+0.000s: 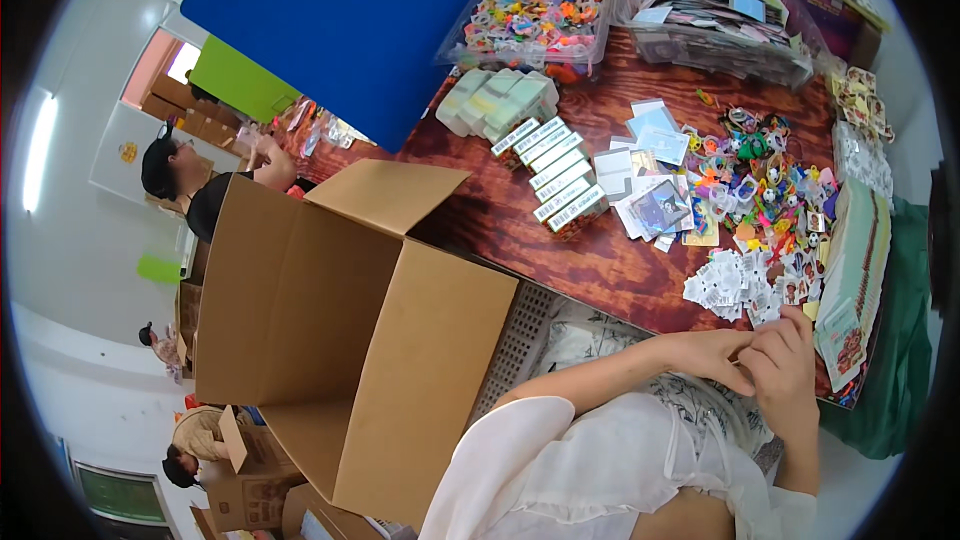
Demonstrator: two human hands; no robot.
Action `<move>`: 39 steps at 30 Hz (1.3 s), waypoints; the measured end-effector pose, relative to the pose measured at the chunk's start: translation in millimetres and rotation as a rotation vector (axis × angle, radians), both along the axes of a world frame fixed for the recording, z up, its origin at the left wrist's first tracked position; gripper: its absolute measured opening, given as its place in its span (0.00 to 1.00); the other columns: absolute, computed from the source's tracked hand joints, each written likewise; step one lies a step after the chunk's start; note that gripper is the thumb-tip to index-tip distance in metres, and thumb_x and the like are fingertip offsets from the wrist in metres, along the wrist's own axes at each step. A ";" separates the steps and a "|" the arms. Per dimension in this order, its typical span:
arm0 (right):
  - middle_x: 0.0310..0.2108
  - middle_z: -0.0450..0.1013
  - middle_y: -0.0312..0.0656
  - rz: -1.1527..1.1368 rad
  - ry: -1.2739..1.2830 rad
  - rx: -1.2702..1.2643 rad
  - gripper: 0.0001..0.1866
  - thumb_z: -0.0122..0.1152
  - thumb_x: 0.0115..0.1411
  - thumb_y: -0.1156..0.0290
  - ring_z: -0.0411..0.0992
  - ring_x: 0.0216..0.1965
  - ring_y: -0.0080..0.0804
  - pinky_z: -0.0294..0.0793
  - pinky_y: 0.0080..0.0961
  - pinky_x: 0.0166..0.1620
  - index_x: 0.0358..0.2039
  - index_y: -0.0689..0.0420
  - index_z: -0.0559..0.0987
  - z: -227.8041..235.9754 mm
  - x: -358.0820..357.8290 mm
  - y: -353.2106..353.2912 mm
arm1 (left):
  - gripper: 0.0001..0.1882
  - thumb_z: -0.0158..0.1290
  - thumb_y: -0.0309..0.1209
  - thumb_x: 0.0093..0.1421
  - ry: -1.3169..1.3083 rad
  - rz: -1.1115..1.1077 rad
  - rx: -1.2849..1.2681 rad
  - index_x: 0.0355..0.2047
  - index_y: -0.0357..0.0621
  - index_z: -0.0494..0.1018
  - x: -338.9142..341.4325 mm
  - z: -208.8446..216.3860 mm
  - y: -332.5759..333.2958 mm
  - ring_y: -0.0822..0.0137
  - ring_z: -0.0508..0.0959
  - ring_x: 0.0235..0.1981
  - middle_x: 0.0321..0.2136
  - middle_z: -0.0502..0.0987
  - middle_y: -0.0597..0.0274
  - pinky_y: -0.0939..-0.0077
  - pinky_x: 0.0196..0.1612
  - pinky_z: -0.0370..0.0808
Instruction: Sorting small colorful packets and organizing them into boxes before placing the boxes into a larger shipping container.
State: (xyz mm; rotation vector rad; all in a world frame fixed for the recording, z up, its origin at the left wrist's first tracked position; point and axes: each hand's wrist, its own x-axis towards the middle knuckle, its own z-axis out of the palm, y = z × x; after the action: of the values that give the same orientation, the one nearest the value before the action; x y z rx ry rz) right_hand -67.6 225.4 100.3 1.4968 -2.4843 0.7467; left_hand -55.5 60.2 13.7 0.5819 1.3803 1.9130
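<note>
Over my lap, by the table's near right edge, my left hand [712, 355] and my right hand [785, 368] meet with bent fingers. Both look closed, and whatever may be between them cannot be made out. Just beyond them lies a heap of small white printed paper pieces [728, 280]. A stack of pale green printed sheets [855, 280] stands to the right of my right hand. Farther back spreads a pile of colourful small plastic trinkets [770, 165], with loose cards [655, 202] to its left.
A large open cardboard box [430, 370] stands at my left. On the wood-patterned table [640, 285] are small boxes [550, 175], wrapped bundles [495, 100], a tub of trinkets [605, 25] and a tub of cards [700, 55]. A blue panel [330, 20] rises behind. Other people [215, 180] work at left.
</note>
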 end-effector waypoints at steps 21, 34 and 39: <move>0.52 0.73 0.45 -0.092 -0.576 -0.383 0.06 0.64 0.50 0.70 0.65 0.57 0.49 0.62 0.45 0.58 0.25 0.59 0.80 -34.5 -11.1 -5.7 | 0.26 0.65 0.31 0.54 -0.195 0.124 0.011 0.52 0.37 0.71 27.9 -13.9 -37.7 0.68 0.77 0.49 0.46 0.77 0.58 0.71 0.52 0.73; 0.35 0.75 0.40 -0.268 -0.841 -0.673 0.11 0.60 0.61 0.76 0.72 0.37 0.30 0.69 0.25 0.43 0.44 0.60 0.82 -75.5 18.2 -9.9 | 0.32 0.62 0.41 0.59 -0.348 0.564 0.125 0.57 0.36 0.66 54.4 -55.4 -44.4 0.66 0.78 0.49 0.50 0.76 0.58 0.69 0.51 0.76; 0.33 0.73 0.41 -0.373 -0.666 -0.709 0.08 0.61 0.59 0.77 0.72 0.35 0.32 0.70 0.26 0.40 0.39 0.61 0.83 -84.5 12.6 -11.2 | 0.16 0.52 0.24 0.65 -0.158 0.647 -0.094 0.53 0.30 0.70 47.9 -25.3 -48.8 0.71 0.77 0.46 0.45 0.78 0.58 0.76 0.50 0.73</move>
State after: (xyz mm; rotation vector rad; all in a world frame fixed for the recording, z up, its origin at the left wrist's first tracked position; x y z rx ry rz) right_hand -55.0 214.2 15.8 0.5634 -2.3217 1.9984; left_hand -7.7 11.4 -11.6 -0.0869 1.6726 2.3030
